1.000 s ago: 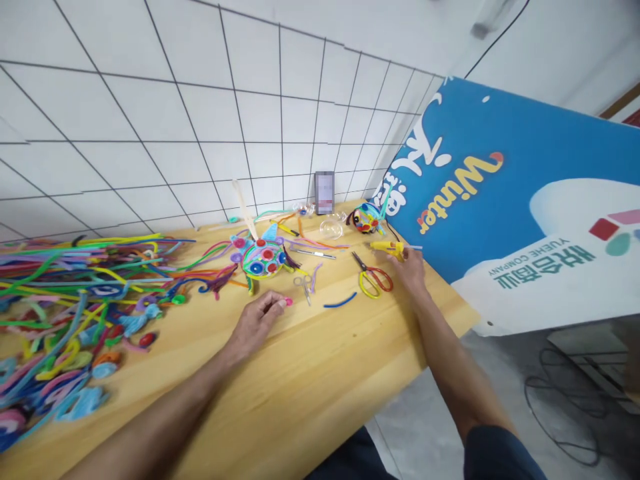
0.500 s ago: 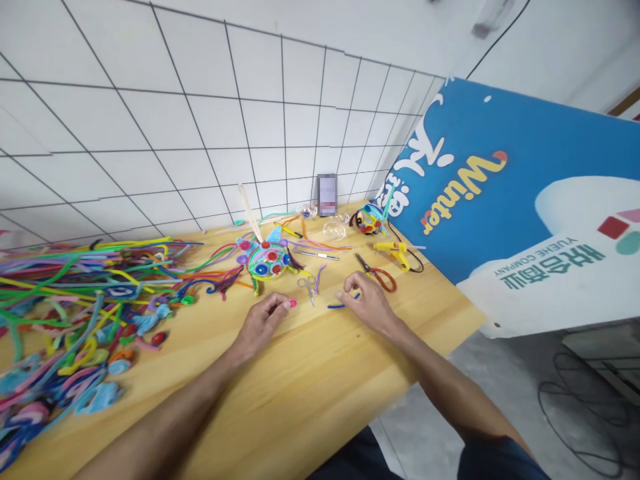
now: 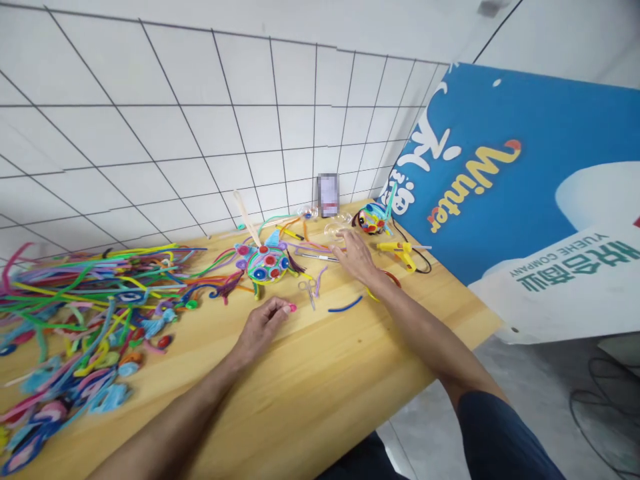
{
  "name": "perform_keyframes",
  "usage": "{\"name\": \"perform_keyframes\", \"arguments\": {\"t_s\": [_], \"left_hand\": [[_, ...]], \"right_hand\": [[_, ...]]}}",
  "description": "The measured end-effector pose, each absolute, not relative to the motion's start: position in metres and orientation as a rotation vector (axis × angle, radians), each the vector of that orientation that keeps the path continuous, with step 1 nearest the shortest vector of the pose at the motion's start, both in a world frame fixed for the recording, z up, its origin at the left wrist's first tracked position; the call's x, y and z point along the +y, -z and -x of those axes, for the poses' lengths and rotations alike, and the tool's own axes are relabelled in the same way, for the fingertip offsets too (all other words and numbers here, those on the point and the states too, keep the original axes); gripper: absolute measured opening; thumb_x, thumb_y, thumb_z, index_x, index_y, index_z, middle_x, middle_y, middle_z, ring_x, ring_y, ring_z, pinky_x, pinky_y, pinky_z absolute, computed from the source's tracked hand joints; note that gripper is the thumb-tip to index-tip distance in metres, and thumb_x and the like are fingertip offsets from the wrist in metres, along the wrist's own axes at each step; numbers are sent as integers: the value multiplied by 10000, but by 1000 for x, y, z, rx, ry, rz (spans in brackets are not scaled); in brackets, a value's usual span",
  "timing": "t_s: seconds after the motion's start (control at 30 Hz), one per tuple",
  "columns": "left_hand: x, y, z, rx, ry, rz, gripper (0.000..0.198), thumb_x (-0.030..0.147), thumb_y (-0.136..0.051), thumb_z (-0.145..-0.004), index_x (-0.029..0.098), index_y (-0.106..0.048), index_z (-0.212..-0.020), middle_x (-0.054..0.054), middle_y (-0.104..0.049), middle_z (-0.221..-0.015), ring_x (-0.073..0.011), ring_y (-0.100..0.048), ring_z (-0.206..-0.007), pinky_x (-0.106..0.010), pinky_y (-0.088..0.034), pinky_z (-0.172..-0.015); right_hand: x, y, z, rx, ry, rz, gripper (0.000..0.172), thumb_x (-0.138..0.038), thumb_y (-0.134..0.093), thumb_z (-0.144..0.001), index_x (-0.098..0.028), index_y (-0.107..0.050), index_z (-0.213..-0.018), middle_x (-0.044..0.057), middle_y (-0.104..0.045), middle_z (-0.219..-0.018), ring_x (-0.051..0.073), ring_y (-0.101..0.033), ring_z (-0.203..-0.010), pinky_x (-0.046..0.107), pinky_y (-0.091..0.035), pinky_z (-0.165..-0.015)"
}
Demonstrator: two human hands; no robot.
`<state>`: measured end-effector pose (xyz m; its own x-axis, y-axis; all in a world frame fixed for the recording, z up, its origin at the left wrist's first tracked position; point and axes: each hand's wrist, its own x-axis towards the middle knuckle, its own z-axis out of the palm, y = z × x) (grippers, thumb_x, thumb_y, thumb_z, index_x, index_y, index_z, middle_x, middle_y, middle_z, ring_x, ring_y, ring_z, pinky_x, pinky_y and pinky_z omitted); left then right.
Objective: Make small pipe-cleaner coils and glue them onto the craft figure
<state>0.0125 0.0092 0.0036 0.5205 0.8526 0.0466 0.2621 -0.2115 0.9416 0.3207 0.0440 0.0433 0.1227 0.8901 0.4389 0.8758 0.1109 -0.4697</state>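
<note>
My left hand [image 3: 264, 325] is closed in a pinch on a small pink pipe-cleaner coil [image 3: 293, 308] above the table. Beyond it sits a ball covered in coloured pipe cleaners [image 3: 267, 265], with red and blue discs. My right hand [image 3: 356, 257] is stretched out, thumb and fingers apart, over the back of the table near a clear plastic shell [image 3: 334, 230] and a slim silver tool [image 3: 316, 255]. A blue pipe-cleaner piece [image 3: 345, 305] lies between my hands, beside small scissors [image 3: 309, 293] and a purple piece [image 3: 321, 281]. My right forearm partly hides the red-handled scissors [image 3: 393, 277].
A large heap of coloured pipe cleaners [image 3: 107, 300] covers the table's left side. At the right are a yellow glue gun [image 3: 399, 251] with its cord and a second decorated ball [image 3: 373, 219]. A phone [image 3: 329, 195] leans against the tiled wall; a blue banner [image 3: 530, 127] stands beside the table.
My right hand has moved forward from beside the blue pipe-cleaner piece, towards the clear shell, and its fingers have spread. My left hand keeps its pinch. The view has shifted slightly.
</note>
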Motion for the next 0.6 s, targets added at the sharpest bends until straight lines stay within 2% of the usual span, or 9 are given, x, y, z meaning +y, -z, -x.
{"name": "perform_keyframes", "arguments": {"t_s": [0.1,0.17,0.27,0.43,0.6], "left_hand": [[8,-5,-14,957,-728,-1735,435,594,-581,-963,173,-680,-922,-35,-668,-857,-182,-594,-810,-286,-470,-749],[7,-7,-16,966,-725,-1734,441,602,-582,-959,172,-672,-912,-35,-668,-853,-180,-591,-802,-282,-469,-741],[6,-9,-17,978,-718,-1743,445,608,-585,-957,175,-661,-886,-26,-655,-828,-171,-568,-772,-276,-458,-720],[5,-10,-17,998,-708,-1757,447,607,-577,-964,174,-668,-899,-22,-640,-809,-166,-548,-743,-275,-439,-692],[5,-9,-19,1000,-707,-1726,453,622,-595,-946,180,-658,-872,-11,-620,-771,-162,-535,-717,-270,-425,-668]], "right_hand": [[71,-41,-330,-1706,2,1859,508,-321,-676,-907,-107,-565,-1354,225,-600,-1396,341,-527,-1345,467,-406,-1165],[87,-39,-332,-1684,10,1937,578,-326,-699,-890,-91,-539,-1393,240,-558,-1452,355,-489,-1388,474,-377,-1189],[104,-36,-330,-1610,-54,2061,569,-367,-688,-906,-117,-534,-1393,237,-532,-1482,366,-495,-1386,502,-392,-1171],[115,-30,-325,-1545,-140,2135,537,-349,-696,-876,-101,-557,-1332,250,-593,-1379,365,-612,-1247,474,-497,-1052],[102,-36,-343,-1493,-110,2187,521,-370,-666,-889,-95,-560,-1319,270,-624,-1330,394,-625,-1211,499,-498,-1027]]}}
